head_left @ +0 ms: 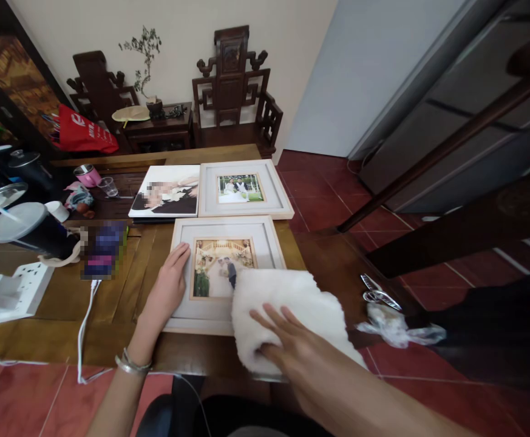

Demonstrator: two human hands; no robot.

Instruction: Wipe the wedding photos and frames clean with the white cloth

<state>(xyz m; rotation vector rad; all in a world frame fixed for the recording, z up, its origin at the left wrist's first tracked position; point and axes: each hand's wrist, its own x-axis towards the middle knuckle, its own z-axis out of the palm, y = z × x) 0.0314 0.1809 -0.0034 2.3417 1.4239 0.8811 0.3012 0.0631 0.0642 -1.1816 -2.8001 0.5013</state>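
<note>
In the centre of the frame, a light wooden picture frame [217,267] with a photo of two figures is laid flat on a brown wooden table [149,255]. Its left edge is covered by the left hand [172,279], whose fingers are stretched out and kept close together; the frame is touched but not seen to be gripped, and the thumb is hidden. A silver bracelet [130,362] is worn at that wrist. At lower centre-right, a fluffy white cloth [292,291] is pressed under the right hand [287,343], whose fingers are straightened and slightly spread, with the thumb tucked into a fold; whether the cloth is pinched cannot be told. The frame's lower right corner is hidden by the cloth. Just above, a second frame [246,211] is set beside a photo panel [167,191] that is partly blurred out. At left, a blurred-out purple object [105,252] is placed near a white power strip [23,291] and a lidded dark cup [32,230]. At right, a shiny metal object [378,292] and a crumpled clear plastic bag [390,328] are seen together.
</note>
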